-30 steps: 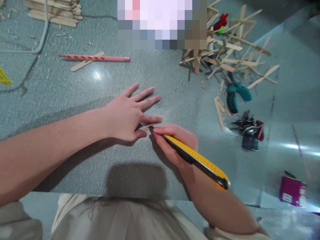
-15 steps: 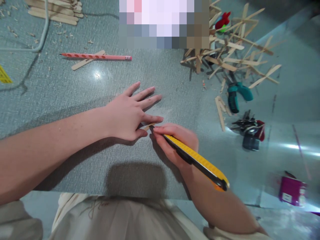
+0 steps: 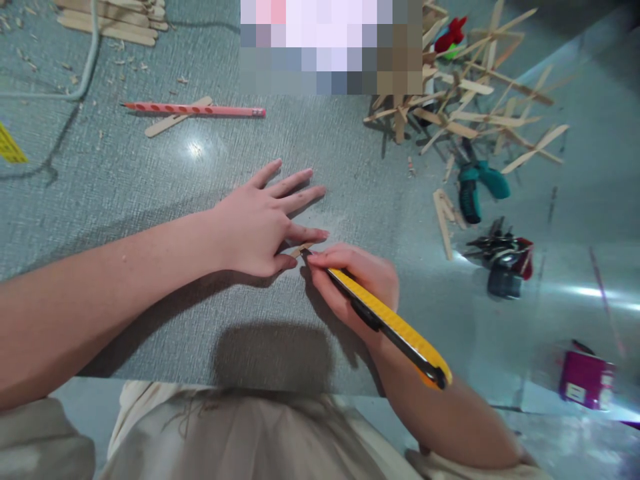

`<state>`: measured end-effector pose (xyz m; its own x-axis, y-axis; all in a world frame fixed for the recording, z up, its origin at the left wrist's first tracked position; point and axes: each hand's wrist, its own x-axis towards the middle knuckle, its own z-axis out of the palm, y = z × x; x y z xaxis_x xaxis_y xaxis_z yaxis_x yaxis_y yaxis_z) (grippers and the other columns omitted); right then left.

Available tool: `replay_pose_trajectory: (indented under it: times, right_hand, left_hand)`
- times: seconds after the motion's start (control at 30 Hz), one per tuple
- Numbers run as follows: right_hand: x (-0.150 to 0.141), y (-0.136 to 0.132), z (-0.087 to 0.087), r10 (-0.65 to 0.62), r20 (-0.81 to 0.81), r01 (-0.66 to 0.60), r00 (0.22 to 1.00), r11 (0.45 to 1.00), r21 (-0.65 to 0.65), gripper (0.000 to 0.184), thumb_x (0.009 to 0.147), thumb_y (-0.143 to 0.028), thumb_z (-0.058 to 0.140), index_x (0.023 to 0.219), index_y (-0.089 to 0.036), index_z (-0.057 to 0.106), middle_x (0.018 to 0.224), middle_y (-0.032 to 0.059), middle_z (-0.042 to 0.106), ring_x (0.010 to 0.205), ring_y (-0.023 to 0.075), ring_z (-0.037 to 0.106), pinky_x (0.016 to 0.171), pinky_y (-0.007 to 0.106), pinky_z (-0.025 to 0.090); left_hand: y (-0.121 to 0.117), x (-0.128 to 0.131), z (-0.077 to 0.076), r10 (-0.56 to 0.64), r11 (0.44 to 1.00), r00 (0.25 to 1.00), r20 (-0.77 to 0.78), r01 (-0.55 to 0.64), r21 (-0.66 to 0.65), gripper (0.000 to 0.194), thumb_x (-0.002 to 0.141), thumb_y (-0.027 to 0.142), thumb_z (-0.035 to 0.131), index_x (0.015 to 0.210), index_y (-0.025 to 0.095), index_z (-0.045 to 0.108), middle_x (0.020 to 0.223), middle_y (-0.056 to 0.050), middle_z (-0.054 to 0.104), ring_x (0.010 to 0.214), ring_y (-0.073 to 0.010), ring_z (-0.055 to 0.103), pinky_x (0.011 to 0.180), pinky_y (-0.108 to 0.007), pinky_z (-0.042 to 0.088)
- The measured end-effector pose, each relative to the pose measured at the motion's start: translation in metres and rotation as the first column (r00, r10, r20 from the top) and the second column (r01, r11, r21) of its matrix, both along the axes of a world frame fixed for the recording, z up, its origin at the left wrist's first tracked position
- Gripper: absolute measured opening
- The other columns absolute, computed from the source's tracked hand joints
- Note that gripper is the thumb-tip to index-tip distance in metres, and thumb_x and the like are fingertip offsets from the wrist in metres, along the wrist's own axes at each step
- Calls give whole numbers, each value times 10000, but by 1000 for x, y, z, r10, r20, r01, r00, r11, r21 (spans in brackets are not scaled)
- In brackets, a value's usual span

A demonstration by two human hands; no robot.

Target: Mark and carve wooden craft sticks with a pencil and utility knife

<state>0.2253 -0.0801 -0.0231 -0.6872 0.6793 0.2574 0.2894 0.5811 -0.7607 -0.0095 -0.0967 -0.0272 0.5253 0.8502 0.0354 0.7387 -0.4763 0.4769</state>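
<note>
My left hand (image 3: pixel 260 223) lies flat on the table, fingers spread apart. From between its thumb and forefinger pokes a thin wooden craft stick (image 3: pixel 301 249); the rest of the stick is hidden under the hand. My right hand (image 3: pixel 357 277) is closed around a yellow and black utility knife (image 3: pixel 400 327), its handle slanting back over the wrist. The knife's blade tip (image 3: pixel 305 253) meets the stick just beside my left thumb.
A pink pencil (image 3: pixel 220 111) lies across a notched craft stick (image 3: pixel 163 126). Stacked craft sticks (image 3: pixel 125 27) and shavings are at the far left, by a bent metal tube (image 3: pixel 94 60). On the right are crossed-stick pieces (image 3: pixel 480 120), teal-handled pliers (image 3: pixel 470 193) and a purple packet (image 3: pixel 586 379).
The knife handle's back end has swung slightly down and left, while its tip stays at the stick. The left hand keeps its place, and the whole view has shifted a little.
</note>
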Motion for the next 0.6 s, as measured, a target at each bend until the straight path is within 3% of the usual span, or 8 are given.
replay_pose_trajectory:
  times: [0.23, 0.4, 0.5, 0.6]
  right_hand:
    - [3, 0, -6, -36, -63, 34, 997, 999, -32, 201, 923, -121, 716, 985, -311, 735, 878, -23, 792, 777, 161, 763, 729, 304, 614]
    - [13, 4, -9, -223, -85, 211, 971, 969, -131, 153, 931, -185, 748, 985, -324, 777, 888, -37, 787, 760, 142, 732, 732, 299, 587]
    - [18, 7, -11, -347, -91, 324, 933, 924, -201, 107, 926, -230, 770, 972, -325, 789, 898, -45, 782, 746, 133, 712, 705, 290, 563]
    - [20, 10, -13, -415, -122, 380, 902, 895, -235, 67, 923, -260, 775, 946, -320, 795, 901, -44, 782, 762, 139, 712, 703, 295, 556]
  left_hand:
    - [-1, -1, -2, -15, 999, 1000, -19, 15, 42, 544, 915, 504, 721, 1443, 393, 651, 1706, -87, 391, 1610, -431, 264, 1271, -718, 126]
    - [5, -7, -3, -67, 997, 998, 2, 66, 50, 658, 859, 596, 804, 1439, 322, 657, 1647, -122, 470, 1582, -432, 327, 1276, -700, 164]
    - [9, -11, -3, -54, 994, 997, 51, 49, 95, 452, 859, 586, 823, 1174, 262, 790, 1516, -105, 604, 1541, -390, 411, 1301, -639, 159]
    - [10, -13, -2, -18, 990, 993, 119, 2, 138, 219, 897, 482, 819, 883, 264, 811, 1310, -32, 729, 1429, -314, 553, 1291, -558, 221]
